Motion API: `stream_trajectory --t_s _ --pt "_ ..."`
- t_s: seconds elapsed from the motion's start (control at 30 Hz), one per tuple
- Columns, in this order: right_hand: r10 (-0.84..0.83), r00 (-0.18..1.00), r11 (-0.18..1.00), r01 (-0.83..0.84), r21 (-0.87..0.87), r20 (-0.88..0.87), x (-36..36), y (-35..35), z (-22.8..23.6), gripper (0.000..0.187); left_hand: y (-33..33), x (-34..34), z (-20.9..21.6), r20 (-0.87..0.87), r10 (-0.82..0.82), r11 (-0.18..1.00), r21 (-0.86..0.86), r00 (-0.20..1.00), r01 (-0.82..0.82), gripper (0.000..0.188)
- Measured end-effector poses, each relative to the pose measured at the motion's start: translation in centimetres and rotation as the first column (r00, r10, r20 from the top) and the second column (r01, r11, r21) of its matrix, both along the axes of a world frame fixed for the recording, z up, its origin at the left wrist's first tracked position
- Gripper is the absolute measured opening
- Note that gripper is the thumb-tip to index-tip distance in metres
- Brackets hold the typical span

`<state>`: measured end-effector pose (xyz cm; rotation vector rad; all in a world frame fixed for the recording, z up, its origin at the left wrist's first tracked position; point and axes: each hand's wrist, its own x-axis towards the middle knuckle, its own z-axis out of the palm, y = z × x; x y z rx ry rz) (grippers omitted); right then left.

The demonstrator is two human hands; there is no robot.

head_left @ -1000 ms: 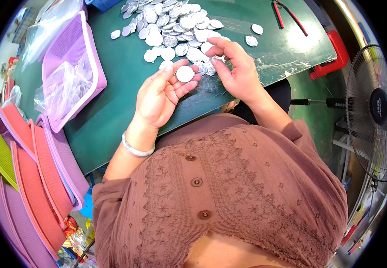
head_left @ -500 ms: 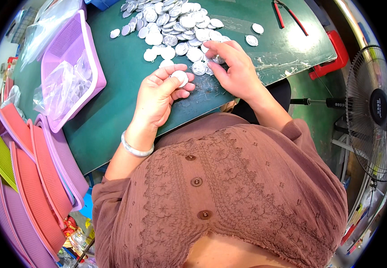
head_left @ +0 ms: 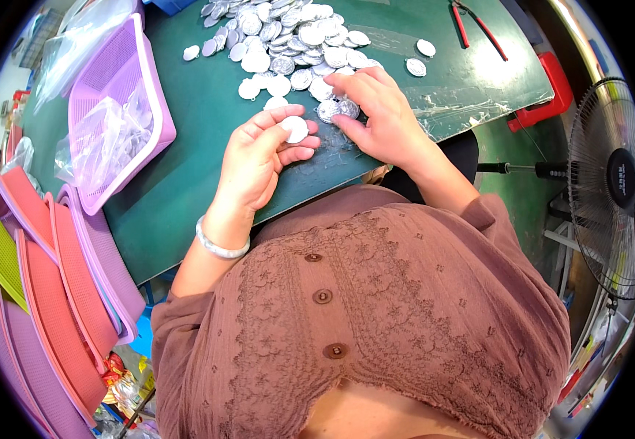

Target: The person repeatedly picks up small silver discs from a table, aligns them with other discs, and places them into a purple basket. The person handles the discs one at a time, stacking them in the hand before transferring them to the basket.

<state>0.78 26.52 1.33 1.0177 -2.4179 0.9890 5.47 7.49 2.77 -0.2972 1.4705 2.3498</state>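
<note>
My left hand (head_left: 260,146) is closed on a round silver medallion (head_left: 294,129), pinched between thumb and fingers with its pale, smooth-looking face up. Over the near edge of the heap is my right hand (head_left: 379,113), its thumb and fingers spread apart. Between them lie a couple of embossed medallions (head_left: 328,110) on the table; whether the fingertips touch them I cannot tell. Behind both hands spreads a heap of silver medallions (head_left: 288,44), some with small loops at the rim, some embossed and some smooth.
The green table (head_left: 185,183) carries a purple basket (head_left: 162,121) with clear plastic bags (head_left: 112,135) at left. Red-handled pliers (head_left: 482,33) lie at the far right, near two stray medallions (head_left: 416,67). Stacked baskets (head_left: 61,293) stand left; a fan (head_left: 610,183) stands right.
The left thumb has shifted back, so more of the medallion's face shows. My right thumb has moved slightly down and left, and the embossed medallions beside it show more.
</note>
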Motion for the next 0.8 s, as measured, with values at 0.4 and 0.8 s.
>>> stream_trajectory --t_s 0.4,0.8 --pt "-0.036 0.999 0.999 0.036 -0.002 0.041 0.4 -0.7 -0.2 0.048 -1.9 1.8 0.0 -0.313 -0.413 0.372 -0.915 0.855 -0.155 0.023" --pt "0.201 0.733 0.883 0.151 -0.444 0.65 0.7 -0.8 0.2 0.035 -0.2 0.5 -0.4 -0.48 -0.267 0.588 -0.768 0.836 -0.253 0.021"
